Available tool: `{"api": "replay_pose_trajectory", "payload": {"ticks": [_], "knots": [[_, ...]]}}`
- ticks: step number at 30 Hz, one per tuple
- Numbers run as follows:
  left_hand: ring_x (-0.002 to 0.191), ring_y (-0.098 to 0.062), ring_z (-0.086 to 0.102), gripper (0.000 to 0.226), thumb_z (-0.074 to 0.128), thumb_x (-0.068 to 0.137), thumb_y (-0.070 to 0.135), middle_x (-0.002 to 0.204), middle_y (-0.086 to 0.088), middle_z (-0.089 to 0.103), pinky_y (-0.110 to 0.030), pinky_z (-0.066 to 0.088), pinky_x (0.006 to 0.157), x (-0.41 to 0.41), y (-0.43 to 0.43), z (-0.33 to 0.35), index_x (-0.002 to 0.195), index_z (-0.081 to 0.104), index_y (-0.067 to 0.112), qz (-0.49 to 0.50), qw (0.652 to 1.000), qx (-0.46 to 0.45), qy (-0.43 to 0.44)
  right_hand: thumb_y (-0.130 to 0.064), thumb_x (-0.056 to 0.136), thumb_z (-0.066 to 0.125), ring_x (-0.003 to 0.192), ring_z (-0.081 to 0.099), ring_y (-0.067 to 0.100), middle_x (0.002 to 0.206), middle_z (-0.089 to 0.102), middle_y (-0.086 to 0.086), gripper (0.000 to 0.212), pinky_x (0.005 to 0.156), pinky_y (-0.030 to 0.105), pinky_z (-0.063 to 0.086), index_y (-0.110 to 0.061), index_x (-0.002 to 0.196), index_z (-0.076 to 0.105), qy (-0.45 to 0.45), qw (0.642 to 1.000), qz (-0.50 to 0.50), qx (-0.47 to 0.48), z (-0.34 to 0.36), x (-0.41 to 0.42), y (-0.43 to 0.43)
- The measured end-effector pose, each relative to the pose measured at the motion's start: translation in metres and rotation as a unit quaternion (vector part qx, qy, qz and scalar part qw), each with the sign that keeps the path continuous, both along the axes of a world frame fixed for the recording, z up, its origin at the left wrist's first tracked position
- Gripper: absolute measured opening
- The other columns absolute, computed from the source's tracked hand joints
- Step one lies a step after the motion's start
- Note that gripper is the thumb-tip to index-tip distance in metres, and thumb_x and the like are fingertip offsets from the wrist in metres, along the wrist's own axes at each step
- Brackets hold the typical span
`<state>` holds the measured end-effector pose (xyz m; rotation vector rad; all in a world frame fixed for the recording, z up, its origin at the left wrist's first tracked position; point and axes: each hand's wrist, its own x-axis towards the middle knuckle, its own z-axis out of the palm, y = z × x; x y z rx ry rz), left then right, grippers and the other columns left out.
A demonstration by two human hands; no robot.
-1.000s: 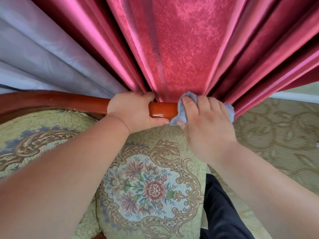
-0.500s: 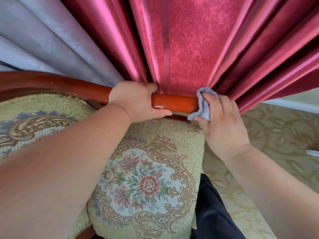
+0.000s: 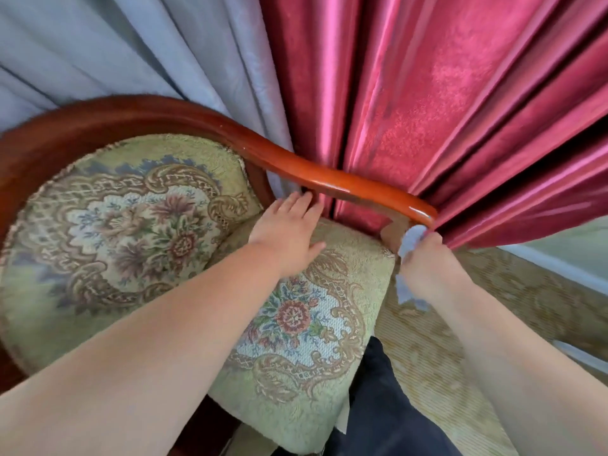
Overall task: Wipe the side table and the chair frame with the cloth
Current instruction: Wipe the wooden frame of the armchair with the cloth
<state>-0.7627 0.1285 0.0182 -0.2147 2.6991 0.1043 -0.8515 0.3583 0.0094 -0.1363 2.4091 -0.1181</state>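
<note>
From the head: left hand [image 3: 289, 232] flat on the seat [image 3: 312, 324], fingers straight, holding nothing, just below the curved arm of the frame [image 3: 345, 182]. Right hand [image 3: 427, 264] curled round the cloth [image 3: 411, 238], pressing it against the front tip of that arm, with a loose tail of cloth hanging beneath the wrist. Hands apart, with the frame's upright post between them.

Probably finishing the arm's tip, with the post below as the likely next stretch. To do this well:
- Wrap the cloth round the rounded end rather than dabbing one face.
- Draw down the post in one firm pass.
- Brace the chair with the left hand.
- Gather in the loose tail to avoid snagging.
- Mind the folds just beyond the right hand, easy to catch in the cloth.

Glossy reddish wood, probably slick under the cloth. Floral tapestry on the seat. Red curtain [image 3: 427, 93] beyond the right hand, grey curtain [image 3: 131, 44] beyond the left. Patterned carpet [image 3: 493, 307] under the right hand. Dark trouser leg [image 3: 378, 406] nearer than both hands. No table in view, so no judging that part.
</note>
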Motion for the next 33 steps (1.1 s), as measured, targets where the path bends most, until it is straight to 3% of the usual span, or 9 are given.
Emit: {"api": "replay_pose_trajectory", "payload": {"ticks": [2,4,7,13,18,21,23,29,33], "knots": [[0.154,-0.029,0.031,0.069,0.04,0.105,0.059,0.165,-0.009,0.038,-0.047,0.029,0.124,0.043,-0.005,0.012,0.161,0.034,0.018,0.018,0.999,-0.003,-0.03,-0.013,0.101,0.055,0.092,0.063,0.031,0.116,0.057,0.024,0.045,0.073,0.036,0.052,0.005,0.136,0.034,0.006,0.993,-0.077,-0.084,0.012,0.013,-0.011],[0.136,-0.028,0.051,0.058,0.04,0.105,0.057,0.147,-0.008,0.055,-0.045,0.048,0.107,0.088,-0.012,0.03,0.149,0.049,0.02,0.062,0.997,-0.014,-0.046,-0.023,0.105,0.047,0.072,0.057,0.027,0.098,0.056,0.013,0.038,0.065,0.037,0.043,0.0,0.13,0.029,0.009,0.992,-0.037,-0.119,0.031,0.028,-0.03],[0.112,-0.026,0.062,0.052,0.039,0.106,0.057,0.123,-0.003,0.062,-0.039,0.053,0.079,0.154,-0.026,0.061,0.14,0.055,0.022,0.131,0.989,-0.02,-0.065,-0.036,0.106,0.045,0.084,0.054,0.032,0.099,0.056,0.01,0.031,0.071,0.037,0.038,-0.009,0.121,0.045,-0.002,0.986,0.095,-0.136,0.056,0.055,-0.061],[0.102,-0.028,0.064,0.052,0.042,0.104,0.058,0.115,-0.005,0.066,-0.042,0.058,0.081,0.256,-0.041,0.12,0.135,0.058,0.019,0.248,0.968,-0.01,-0.037,-0.035,0.101,0.055,0.083,0.059,0.021,0.085,0.063,-0.007,0.007,0.066,0.035,0.037,-0.03,0.099,0.059,-0.003,0.934,0.293,-0.204,0.115,0.121,-0.117],[0.108,-0.028,0.065,0.051,0.041,0.106,0.058,0.116,-0.003,0.067,-0.04,0.056,0.083,0.32,-0.04,0.147,0.132,0.062,0.02,0.323,0.946,0.011,-0.006,-0.034,0.103,0.055,0.099,0.063,0.025,0.102,0.07,-0.002,0.019,0.082,0.037,0.048,-0.027,0.115,0.068,-0.03,0.885,0.411,-0.219,0.136,0.172,-0.166],[0.111,-0.028,0.066,0.052,0.041,0.104,0.062,0.115,0.0,0.068,-0.038,0.055,0.081,0.354,-0.033,0.154,0.131,0.063,0.023,0.409,0.913,0.014,-0.007,-0.036,0.106,0.051,0.095,0.062,0.024,0.118,0.069,0.002,0.03,0.085,0.04,0.052,-0.028,0.134,0.058,-0.056,0.855,0.476,-0.198,0.141,0.194,-0.193],[0.107,-0.026,0.066,0.05,0.044,0.101,0.064,0.107,0.003,0.065,-0.038,0.055,0.08,0.379,-0.023,0.156,0.124,0.065,0.026,0.465,0.885,0.027,0.0,-0.039,0.106,0.051,0.085,0.064,0.023,0.111,0.068,0.003,0.039,0.079,0.044,0.056,-0.023,0.142,0.045,-0.058,0.855,0.482,-0.18,0.146,0.207,-0.204],[0.117,-0.027,0.062,0.046,0.048,0.101,0.06,0.124,0.001,0.065,-0.04,0.053,0.09,0.449,0.004,0.165,0.129,0.062,0.026,0.573,0.819,0.027,-0.02,-0.042,0.102,0.055,0.071,0.063,0.026,0.083,0.065,0.007,0.022,0.059,0.042,0.048,-0.023,0.107,0.044,-0.069,0.819,0.527,-0.216,0.157,0.255,-0.228],[0.121,-0.026,0.062,0.046,0.048,0.1,0.058,0.13,0.001,0.067,-0.041,0.053,0.096,0.488,0.014,0.161,0.131,0.062,0.027,0.635,0.772,0.033,-0.001,-0.041,0.098,0.057,0.073,0.062,0.023,0.082,0.064,0.003,0.015,0.066,0.044,0.052,-0.029,0.096,0.049,-0.086,0.768,0.587,-0.242,0.167,0.303,-0.245]]}}
